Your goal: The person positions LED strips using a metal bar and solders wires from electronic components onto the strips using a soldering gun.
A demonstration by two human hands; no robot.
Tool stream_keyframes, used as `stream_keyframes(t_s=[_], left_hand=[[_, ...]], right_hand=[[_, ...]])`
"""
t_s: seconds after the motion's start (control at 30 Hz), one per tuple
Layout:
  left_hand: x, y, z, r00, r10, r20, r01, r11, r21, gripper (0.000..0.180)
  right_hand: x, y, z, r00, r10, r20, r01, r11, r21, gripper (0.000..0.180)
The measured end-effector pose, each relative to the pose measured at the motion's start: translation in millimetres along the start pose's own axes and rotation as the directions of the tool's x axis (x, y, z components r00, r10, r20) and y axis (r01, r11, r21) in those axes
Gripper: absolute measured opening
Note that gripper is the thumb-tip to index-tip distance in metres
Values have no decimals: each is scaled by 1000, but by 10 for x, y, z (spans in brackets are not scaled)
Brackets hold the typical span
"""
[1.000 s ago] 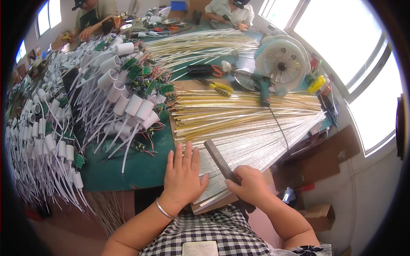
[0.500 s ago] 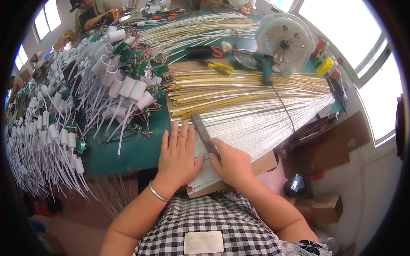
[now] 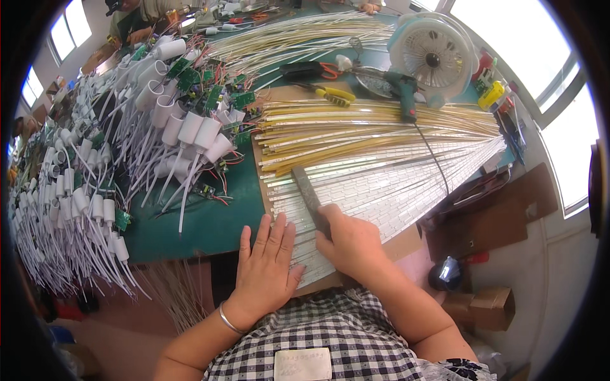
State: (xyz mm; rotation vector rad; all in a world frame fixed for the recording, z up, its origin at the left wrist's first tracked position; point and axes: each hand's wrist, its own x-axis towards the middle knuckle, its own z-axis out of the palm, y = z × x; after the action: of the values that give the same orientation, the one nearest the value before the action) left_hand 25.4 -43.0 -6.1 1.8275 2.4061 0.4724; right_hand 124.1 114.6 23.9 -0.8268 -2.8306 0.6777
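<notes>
White strips (image 3: 381,184) with small segments along them lie fanned out side by side on a brown board, bunched together at their far right ends. My right hand (image 3: 349,241) is closed round the near end of a flat grey bar (image 3: 306,189), which lies slanted across the strips close to their left ends. Flat on the nearest strips' left ends rests my left hand (image 3: 267,260), palm down with its fingers stretched out. Beyond the white strips run yellow strips (image 3: 330,136) on the same board.
Piled on the green table (image 3: 178,244) at left are white cylinders (image 3: 206,133) with cables and circuit boards. Further back are yellow-handled pliers (image 3: 337,96), a green glue gun (image 3: 406,98) with its cord across the strips, and a fan (image 3: 432,60). Other people sit at the far side.
My left hand has slid toward me along the strips' left ends. My right hand still grips the bar, at nearly the same place on the strips. The whole view has shifted slightly.
</notes>
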Motion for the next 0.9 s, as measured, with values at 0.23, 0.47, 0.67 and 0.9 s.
stream_keyframes(t_s=[0.23,0.47,0.67,0.9], left_hand=[[69,63,-132,999,47,22,-48,997,54,67],[61,1,-171,996,56,69,-56,998,-3,76],[141,-41,-7,971,226,76,-234,964,124,76],[11,-135,-120,995,83,-46,-89,986,-143,56]], right_hand=[[-25,-19,102,997,4,-81,0,999,49,37],[235,431,-287,996,-72,-60,86,959,271,30],[1283,1837,-978,693,260,-672,-234,963,132,47],[1964,1972,-1064,793,545,-273,-515,838,180,66]])
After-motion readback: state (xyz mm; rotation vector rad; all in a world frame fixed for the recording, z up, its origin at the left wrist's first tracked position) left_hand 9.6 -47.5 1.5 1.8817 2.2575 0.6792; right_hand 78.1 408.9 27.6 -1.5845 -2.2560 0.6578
